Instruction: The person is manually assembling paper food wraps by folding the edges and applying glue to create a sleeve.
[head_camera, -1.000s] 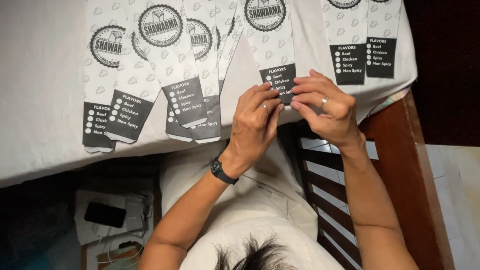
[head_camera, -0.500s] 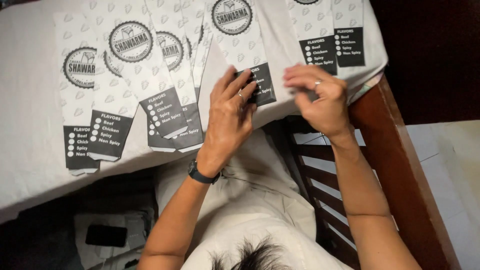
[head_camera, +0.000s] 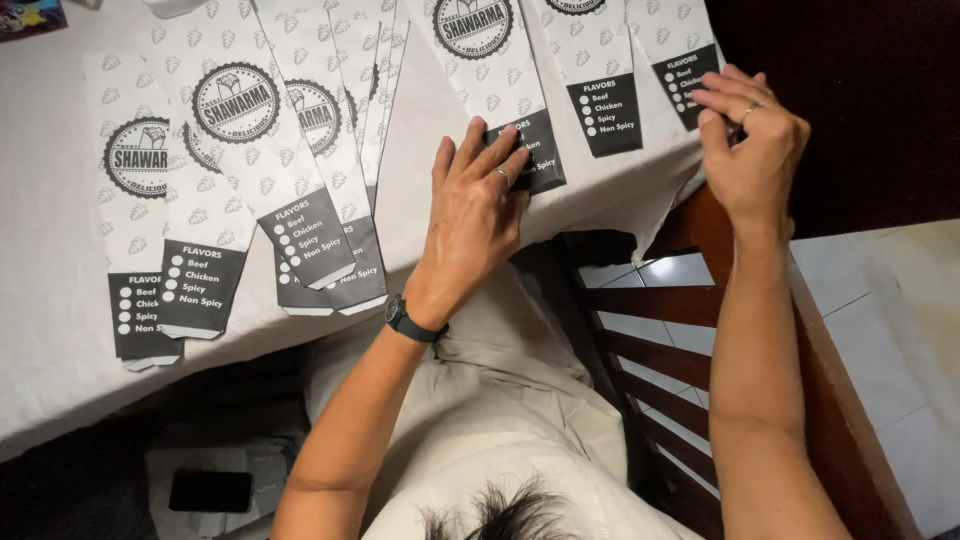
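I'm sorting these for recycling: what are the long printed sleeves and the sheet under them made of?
The long white sleeves with black printed ends look like thin matte paper: flat, sharply creased, no gloss. The white sheet covering the table is probably paper or thin plastic; it drapes over the edge with soft wrinkles. The left hand presses one sleeve flat.

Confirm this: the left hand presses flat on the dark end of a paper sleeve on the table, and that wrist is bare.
Not quite. The left hand does press flat on the dark end of the paper sleeve, but the wrist is not bare: it wears a black watch, as the head view shows.
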